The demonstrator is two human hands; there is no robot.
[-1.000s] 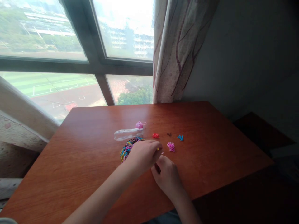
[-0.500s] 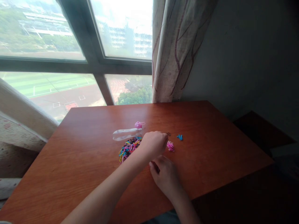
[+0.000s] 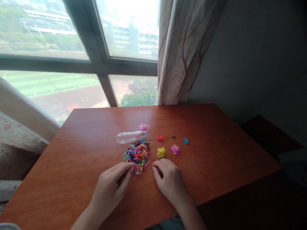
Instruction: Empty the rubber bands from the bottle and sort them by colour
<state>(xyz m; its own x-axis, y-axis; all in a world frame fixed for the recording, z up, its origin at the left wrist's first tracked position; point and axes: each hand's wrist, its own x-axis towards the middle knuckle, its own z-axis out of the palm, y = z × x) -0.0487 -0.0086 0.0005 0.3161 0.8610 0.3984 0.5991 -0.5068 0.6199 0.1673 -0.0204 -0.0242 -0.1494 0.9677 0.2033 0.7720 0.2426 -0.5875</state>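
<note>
A mixed pile of small coloured rubber bands (image 3: 136, 152) lies on the wooden table. At its near edge, my left hand (image 3: 111, 185) has thumb and forefinger drawn together against the bands; what is between the tips is too small to make out. To the right of the pile, my right hand (image 3: 169, 179) rests on the table with curled fingers, their inside hidden. Beyond it sit small single-colour groups: yellow bands (image 3: 161, 152), pink bands (image 3: 176, 149), red bands (image 3: 160, 138), black bands (image 3: 174, 137) and blue bands (image 3: 185, 141).
Behind the pile lies a clear plastic bottle (image 3: 129, 137) on its side, with a pink cap piece (image 3: 144, 127) at its right end. A window (image 3: 131, 86) and a curtain (image 3: 177, 64) stand past the table's (image 3: 83, 153) far edge.
My left hand has moved back and left, from over the small groups to the pile's near edge, uncovering the red and yellow bands. My right hand stays nearly where it was.
</note>
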